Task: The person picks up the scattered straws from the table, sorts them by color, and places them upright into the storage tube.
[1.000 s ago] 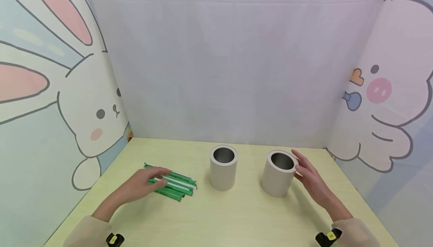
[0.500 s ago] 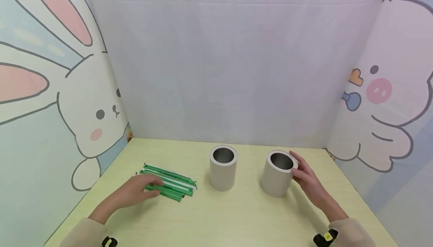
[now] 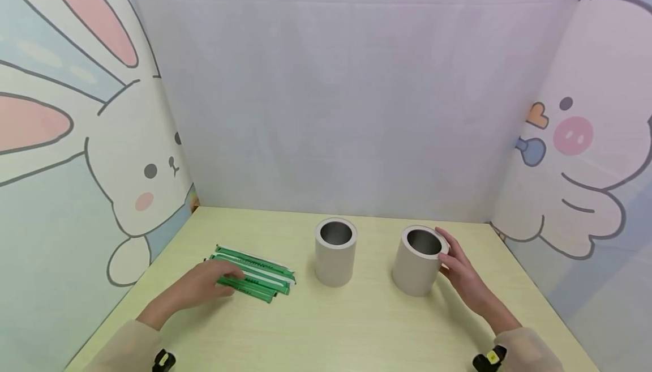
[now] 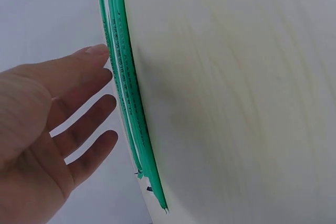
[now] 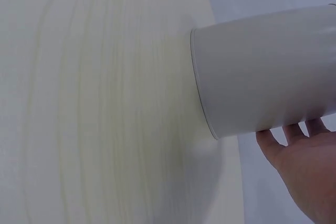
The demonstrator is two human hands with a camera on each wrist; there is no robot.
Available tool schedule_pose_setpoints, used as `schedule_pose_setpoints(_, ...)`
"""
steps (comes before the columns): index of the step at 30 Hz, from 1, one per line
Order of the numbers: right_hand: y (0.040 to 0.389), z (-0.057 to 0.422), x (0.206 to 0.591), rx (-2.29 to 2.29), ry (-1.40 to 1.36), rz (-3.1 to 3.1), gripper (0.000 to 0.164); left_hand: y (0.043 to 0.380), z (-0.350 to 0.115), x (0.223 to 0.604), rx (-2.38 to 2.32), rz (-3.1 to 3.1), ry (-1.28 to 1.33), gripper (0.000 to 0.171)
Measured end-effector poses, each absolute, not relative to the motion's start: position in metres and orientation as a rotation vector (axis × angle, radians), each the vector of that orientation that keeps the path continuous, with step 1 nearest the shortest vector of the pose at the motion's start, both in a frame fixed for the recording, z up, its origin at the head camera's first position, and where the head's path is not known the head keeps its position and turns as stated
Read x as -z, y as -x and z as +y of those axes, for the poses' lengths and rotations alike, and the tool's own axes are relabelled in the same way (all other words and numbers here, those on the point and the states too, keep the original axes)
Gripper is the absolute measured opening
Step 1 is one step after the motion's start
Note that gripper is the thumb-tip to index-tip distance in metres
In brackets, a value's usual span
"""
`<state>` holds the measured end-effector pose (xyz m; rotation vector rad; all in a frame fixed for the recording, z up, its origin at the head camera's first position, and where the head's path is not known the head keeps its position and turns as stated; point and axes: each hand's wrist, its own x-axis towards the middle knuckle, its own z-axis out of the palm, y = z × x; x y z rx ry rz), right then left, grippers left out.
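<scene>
Several slim green-and-white stick packets (image 3: 262, 273) lie in a flat bundle on the left of the table. Over their near left part hovers my left hand (image 3: 196, 286), its fingers extended and relaxed. In the left wrist view, the fingertips come right up to the packets' edge (image 4: 123, 72), with nothing pinched between them. On the right stands a whitish cylindrical cup (image 3: 415, 273) with a thick rim and dark metallic interior. My right hand (image 3: 468, 284) touches its right side with the fingertips, plainly seen against the cup wall (image 5: 262, 72) in the right wrist view.
A second matching cup (image 3: 334, 264) stands upright between the packets and the right cup. The pale yellow table (image 3: 326, 332) ends at a grey-white cloth backdrop (image 3: 336, 106). Cartoon-printed panels close in on the left (image 3: 56, 236) and right (image 3: 601, 281).
My left hand has drawn back leftward and slightly lower over the packets. My right hand has shifted slightly left onto the right cup's side. Cups and packets stay put.
</scene>
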<state>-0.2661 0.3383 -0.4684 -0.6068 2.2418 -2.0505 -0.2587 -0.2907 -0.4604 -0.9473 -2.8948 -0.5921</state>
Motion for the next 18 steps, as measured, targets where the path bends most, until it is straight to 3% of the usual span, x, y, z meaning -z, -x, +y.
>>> schedule_pose_setpoints(18, 0.2623, 0.3379, 0.466, 2.055, 0.61, 2.245, 0.059, 0.2672, -0.2848, 0.4654, 0.486, -2.743, 1.17, 0.03)
